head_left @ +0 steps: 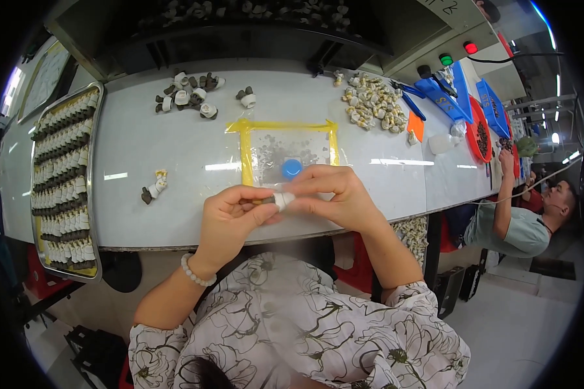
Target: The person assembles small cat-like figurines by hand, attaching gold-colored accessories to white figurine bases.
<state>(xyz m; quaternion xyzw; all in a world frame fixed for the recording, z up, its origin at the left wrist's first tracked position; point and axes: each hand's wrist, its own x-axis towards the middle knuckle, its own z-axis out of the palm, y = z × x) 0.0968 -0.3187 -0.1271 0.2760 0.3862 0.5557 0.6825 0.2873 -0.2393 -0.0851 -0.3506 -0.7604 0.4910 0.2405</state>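
Just in front of my chest, my left hand (230, 214) pinches a small white and grey figurine piece (283, 200) between thumb and fingers. The fingertips of my right hand (340, 198) close on the white side of the same piece. My fingers cover much of it, so its full shape is hidden. Behind my hands lies a clear sheet edged with yellow tape (246, 155), strewn with small grey spots. On the sheet stands a round blue cap (292, 169), close to my right fingers. A white, grey and yellow figurine (154, 187) lies alone to the left of my hands.
A metal tray (98, 220) with rows of figurines stands far left. Grey-and-white pieces (187, 96) lie at the back, a lone one (246, 97) beside them. Rightward are cream-yellow pieces (373, 102), blue-handled pliers (413, 106), blue bins (444, 100), a red basin (475, 139) and a seated co-worker (522, 223).
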